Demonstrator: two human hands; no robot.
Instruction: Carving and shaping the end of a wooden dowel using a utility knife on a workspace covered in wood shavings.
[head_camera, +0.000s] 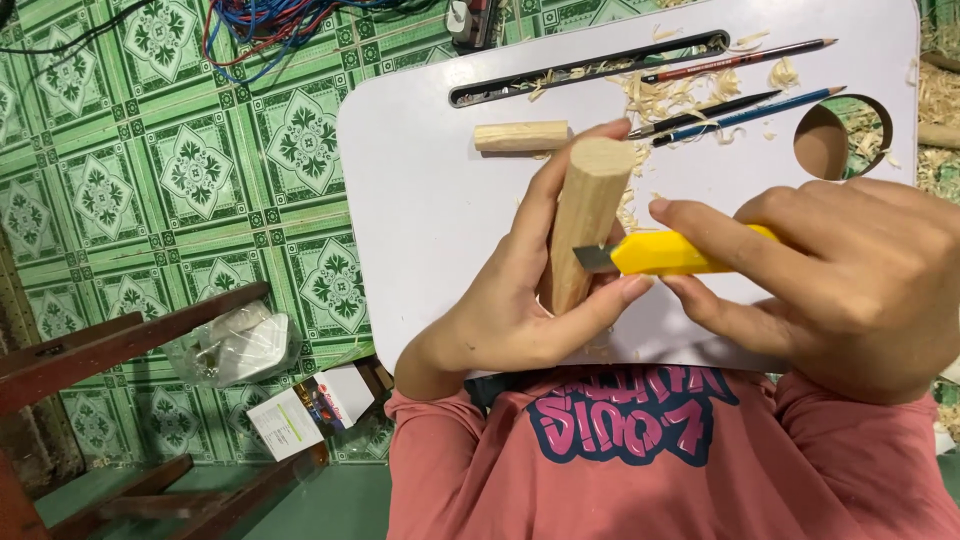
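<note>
Mid-frame, my left hand (520, 300) grips the wooden dowel (588, 215); my right hand (840, 280) clamps the yellow utility knife (665, 253), blade against wood: whittling, next stroke probably shallow.

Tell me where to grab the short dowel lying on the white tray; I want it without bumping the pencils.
Grip the short dowel across its middle, coming from above, fingers on its long front and back sides. It lies flat and crosswise on the tray, with bare tray at its left end and in front. The pencils lie to its right, so come in from the left.
</note>
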